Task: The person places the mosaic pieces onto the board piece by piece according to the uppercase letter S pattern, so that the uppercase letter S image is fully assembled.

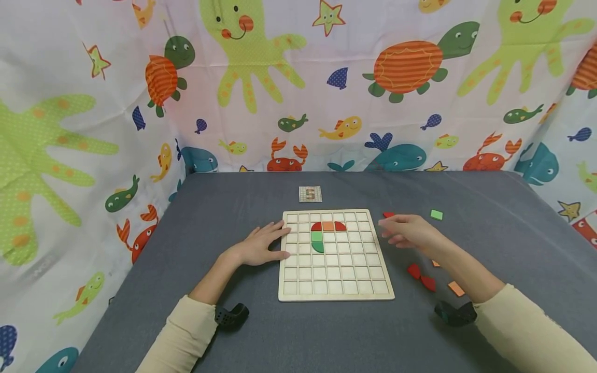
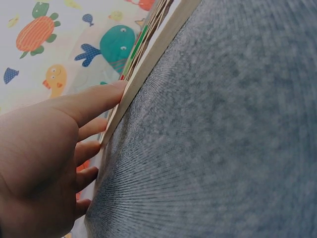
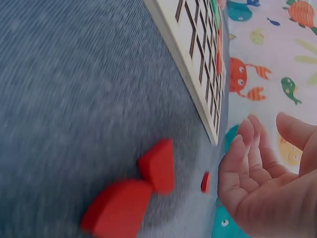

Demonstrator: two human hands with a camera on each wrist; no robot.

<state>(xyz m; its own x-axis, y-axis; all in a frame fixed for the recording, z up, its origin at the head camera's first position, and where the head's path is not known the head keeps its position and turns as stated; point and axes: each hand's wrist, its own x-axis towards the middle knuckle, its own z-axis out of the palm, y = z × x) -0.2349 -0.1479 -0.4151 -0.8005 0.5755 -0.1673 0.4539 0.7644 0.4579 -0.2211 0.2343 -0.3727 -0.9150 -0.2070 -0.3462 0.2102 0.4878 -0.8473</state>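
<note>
A pale wooden grid board [image 1: 336, 291] lies flat on the dark grey table. On it are two red quarter-round pieces [image 1: 316, 227], an orange square [image 1: 328, 226], a light green square [image 1: 316, 236] and a dark green quarter-round [image 1: 318, 247]. My left hand [image 1: 257, 246] rests at the board's left edge, thumb and fingertips spread against it. Past the right edge hovers my right hand [image 1: 412, 231], its fingers loosely bent. In the right wrist view nothing shows between thumb and fingers. Just beyond those fingers lies a red piece [image 1: 388, 214], partly hidden in the head view.
Behind the board lies a small card [image 1: 310, 194] with a gridded figure. A loose light green square [image 1: 436, 214], two touching red pieces [image 3: 161, 166] and orange pieces [image 1: 456, 288] lie to the right, some near the right forearm. A sea-animal curtain [image 1: 289, 140] borders the table.
</note>
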